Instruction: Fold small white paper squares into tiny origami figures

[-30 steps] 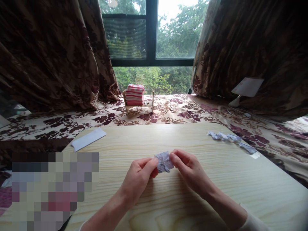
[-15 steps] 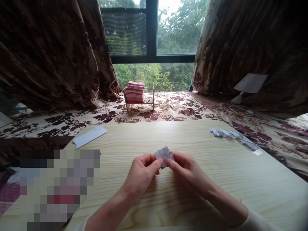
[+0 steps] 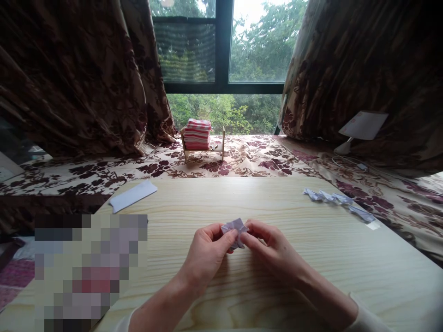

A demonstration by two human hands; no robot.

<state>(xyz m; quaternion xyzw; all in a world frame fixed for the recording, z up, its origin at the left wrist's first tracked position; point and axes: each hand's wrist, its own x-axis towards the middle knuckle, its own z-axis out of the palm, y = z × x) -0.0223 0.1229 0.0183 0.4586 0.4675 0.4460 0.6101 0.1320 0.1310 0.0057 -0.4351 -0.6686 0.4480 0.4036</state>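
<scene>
Between my two hands, a small piece of folded white paper [image 3: 236, 225] is held just above the wooden table [image 3: 180, 198]. My left hand [image 3: 209, 246] pinches its left side, thumb on top and fingers beneath. From the other side, my right hand [image 3: 272, 242] grips its right edge between thumb and index finger. Creases and raised points show on the paper; its lower part is partly covered by my thumbs. At the table's right edge lie several folded paper pieces [image 3: 328, 197] in a row.
A flat white paper strip [image 3: 133, 196] lies at the table's back left. Pixelation hides something at the front left. Behind the table, a small wooden rack [image 3: 221, 147] bears a stack of red-and-white cloths [image 3: 197, 134] on the flowered cover. A white lamp [image 3: 363, 125] stands back right.
The paper has gone from lying fairly flat to more folded, its upper points standing up. Both hands keep hold of it. The whole view has shifted slightly.
</scene>
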